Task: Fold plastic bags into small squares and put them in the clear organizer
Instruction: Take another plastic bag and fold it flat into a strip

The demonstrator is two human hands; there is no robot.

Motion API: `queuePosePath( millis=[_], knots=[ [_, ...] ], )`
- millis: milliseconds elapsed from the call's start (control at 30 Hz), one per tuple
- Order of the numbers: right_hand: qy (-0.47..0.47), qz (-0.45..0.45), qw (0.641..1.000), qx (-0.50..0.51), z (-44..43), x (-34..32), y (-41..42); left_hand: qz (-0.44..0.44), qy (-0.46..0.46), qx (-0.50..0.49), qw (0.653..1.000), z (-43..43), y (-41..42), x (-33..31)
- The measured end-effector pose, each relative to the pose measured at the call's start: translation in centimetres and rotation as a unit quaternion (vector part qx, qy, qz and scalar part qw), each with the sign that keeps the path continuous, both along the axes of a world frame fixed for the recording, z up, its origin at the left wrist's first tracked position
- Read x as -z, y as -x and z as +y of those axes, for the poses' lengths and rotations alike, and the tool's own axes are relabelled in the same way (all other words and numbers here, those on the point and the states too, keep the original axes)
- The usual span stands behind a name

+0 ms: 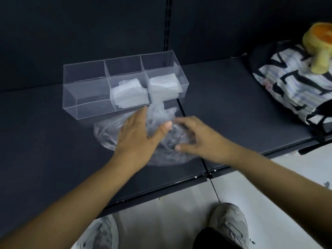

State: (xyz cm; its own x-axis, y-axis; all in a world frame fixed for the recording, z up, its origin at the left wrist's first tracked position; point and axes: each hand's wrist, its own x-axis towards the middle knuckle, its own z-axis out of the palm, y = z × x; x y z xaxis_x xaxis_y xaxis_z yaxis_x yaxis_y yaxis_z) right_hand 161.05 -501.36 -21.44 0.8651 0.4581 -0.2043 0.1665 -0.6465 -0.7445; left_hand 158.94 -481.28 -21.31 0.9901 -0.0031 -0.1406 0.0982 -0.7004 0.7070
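On the shelf point(45, 141), the organizer point(86, 87) stands at 11 o'clock, with the bag point(107, 133) crumpled at its 6 o'clock. My left hand point(136, 139) presses the bag, fingers straight. My right hand point(199, 139) curves over it at 3 o'clock, grip unclear.

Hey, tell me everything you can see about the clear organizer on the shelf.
The clear organizer is an open-topped box of transparent, acrylic-looking plastic, split by clear dividers three across. It stands upright on the dark shelf. Folded bags lie in its middle and right sections; the left looks empty. A loose plastic bag lies right at its front.
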Motion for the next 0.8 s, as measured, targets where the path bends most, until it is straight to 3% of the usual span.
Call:
queuePosePath(
  millis=[67,167,333,500,600,800],
  knots=[
    [-0.002,-0.01,0.998,-0.064,1.3,0.4,1.8,0.047,0.004,-0.021,0.999,0.0,-0.6,0.4],
    [-0.011,-0.003,0.995,-0.103,1.9,0.8,3.7,0.022,0.019,-0.055,0.998,1.2,-0.5,1.5],
    [-0.081,-0.05,0.993,0.068,0.7,-1.0,1.5,-0.013,0.191,-0.067,0.979,2.3,0.8,0.9],
    [-0.111,0.095,0.988,-0.043,0.0,-2.4,-0.9,-0.045,0.339,0.0,0.94,1.6,1.6,-2.4],
    [-0.158,0.136,0.978,-0.022,-0.2,-2.0,-0.6,-0.039,0.388,-0.011,0.921,2.0,1.7,-3.4],
    [-0.278,0.069,0.951,0.115,-2.9,-1.9,-0.1,-0.047,0.418,-0.096,0.902,4.7,1.1,-3.2]
  ],
)
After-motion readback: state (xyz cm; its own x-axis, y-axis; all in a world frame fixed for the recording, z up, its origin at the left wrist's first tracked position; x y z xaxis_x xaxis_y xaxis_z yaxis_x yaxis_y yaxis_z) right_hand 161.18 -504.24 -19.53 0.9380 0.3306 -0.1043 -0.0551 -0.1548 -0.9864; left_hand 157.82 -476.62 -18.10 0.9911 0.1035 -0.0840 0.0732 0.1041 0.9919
